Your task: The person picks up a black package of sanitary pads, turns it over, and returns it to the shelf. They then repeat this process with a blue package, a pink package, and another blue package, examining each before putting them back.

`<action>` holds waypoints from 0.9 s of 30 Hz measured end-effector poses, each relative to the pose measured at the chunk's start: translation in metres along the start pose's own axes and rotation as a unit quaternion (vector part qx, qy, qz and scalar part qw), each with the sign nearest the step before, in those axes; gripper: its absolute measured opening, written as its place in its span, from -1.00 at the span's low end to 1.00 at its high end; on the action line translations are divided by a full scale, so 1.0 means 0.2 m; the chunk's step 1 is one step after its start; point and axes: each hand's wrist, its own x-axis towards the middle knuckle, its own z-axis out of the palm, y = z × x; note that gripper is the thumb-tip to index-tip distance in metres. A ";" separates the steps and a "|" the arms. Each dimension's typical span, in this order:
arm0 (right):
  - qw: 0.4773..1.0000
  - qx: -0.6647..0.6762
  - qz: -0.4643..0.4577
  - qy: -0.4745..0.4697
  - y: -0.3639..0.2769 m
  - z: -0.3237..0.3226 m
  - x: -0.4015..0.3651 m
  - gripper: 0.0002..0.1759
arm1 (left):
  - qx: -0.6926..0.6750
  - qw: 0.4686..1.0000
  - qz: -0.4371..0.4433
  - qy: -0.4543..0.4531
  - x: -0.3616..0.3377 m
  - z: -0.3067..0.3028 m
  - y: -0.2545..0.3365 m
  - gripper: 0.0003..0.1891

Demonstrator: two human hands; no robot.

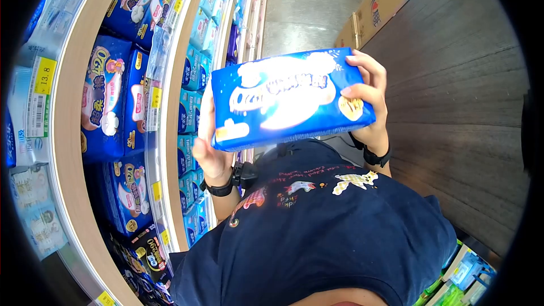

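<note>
A blue pack of sanitary pads [272,113] is held up in front of my chest, between both hands. Glare washes out much of its printed front. My left hand [212,150] grips the pack's left end, and part of that hand is hidden by the pack. Around the right end, my right hand [371,88] is wrapped, with some fingers bent over the corner onto the front. On the shelf to the left stand similar blue packs [105,99] marked 420.
Shelf edges [71,79] with yellow price tags [44,76] run along the left, holding rows of light blue packs [192,68]. A dark panel [453,96] lines the right. Cardboard boxes [377,8] stand beside the grey floor [300,11] of the aisle.
</note>
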 end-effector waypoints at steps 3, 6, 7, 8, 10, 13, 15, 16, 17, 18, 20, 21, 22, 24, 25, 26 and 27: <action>0.998 -0.052 -0.032 0.033 0.00 0.04 -0.01 -0.50 | 0.088 0.996 -0.027 0.021 0.04 0.12 0.08 -0.06; 0.995 0.047 0.062 0.054 0.06 0.05 -0.04 -0.31 | 0.090 0.996 0.013 0.014 0.06 0.14 0.08 -0.04; 0.970 0.134 0.198 0.052 -0.01 0.07 -0.04 -0.22 | 0.082 0.996 0.023 0.021 0.06 0.12 0.07 -0.04; 0.970 0.134 0.196 0.052 0.00 0.05 -0.07 -0.22 | 0.083 0.996 0.025 0.020 0.07 0.12 0.06 -0.04; 0.873 0.317 0.371 -0.006 0.06 0.00 -0.18 -0.32 | 0.101 0.988 0.115 0.031 0.07 0.13 0.04 -0.05; 0.774 0.533 0.337 -0.061 0.03 0.09 -0.23 -0.13 | 0.105 0.984 0.126 0.071 0.04 0.16 -0.02 0.04; 0.828 0.467 0.310 -0.020 -0.03 0.21 -0.22 -0.07 | 0.142 0.977 0.126 0.097 -0.02 0.18 -0.09 0.14; 0.853 0.431 0.293 0.028 -0.08 0.26 -0.18 -0.04 | 0.135 0.974 0.169 0.068 -0.03 0.18 -0.13 -0.04; 0.833 0.393 0.388 0.023 -0.07 0.23 -0.18 -0.04 | 0.103 0.979 0.173 0.005 -0.01 0.16 -0.14 -0.17; 0.820 0.413 0.396 -0.011 -0.06 0.18 -0.14 -0.14 | 0.071 0.980 0.178 -0.059 0.02 0.13 -0.15 -0.30; 0.798 0.443 0.406 -0.044 -0.09 0.09 -0.01 -0.22 | 0.067 0.993 0.046 -0.082 0.04 0.01 -0.09 -0.19; 0.800 0.430 0.412 -0.066 -0.09 0.06 0.03 -0.25 | 0.095 0.993 0.009 -0.074 0.04 0.01 -0.04 -0.06; 0.801 0.408 0.406 -0.162 -0.07 0.03 0.09 -0.24 | 0.122 0.990 -0.029 -0.065 0.03 0.03 0.01 0.07; 0.856 0.313 0.312 -0.269 -0.05 0.05 0.15 -0.23 | 0.137 0.989 -0.036 -0.050 0.04 0.05 0.01 0.05; 0.853 0.313 0.320 -0.269 -0.03 0.07 0.14 -0.23 | 0.171 0.984 -0.046 -0.007 0.03 0.05 0.00 -0.08; 0.837 0.315 0.372 -0.248 -0.03 0.10 0.14 -0.08 | 0.203 0.977 -0.056 0.037 0.03 0.06 0.01 -0.20; 0.800 0.392 0.391 -0.233 0.02 0.10 0.11 -0.04 | 0.155 0.985 -0.029 0.066 0.04 0.03 -0.02 -0.35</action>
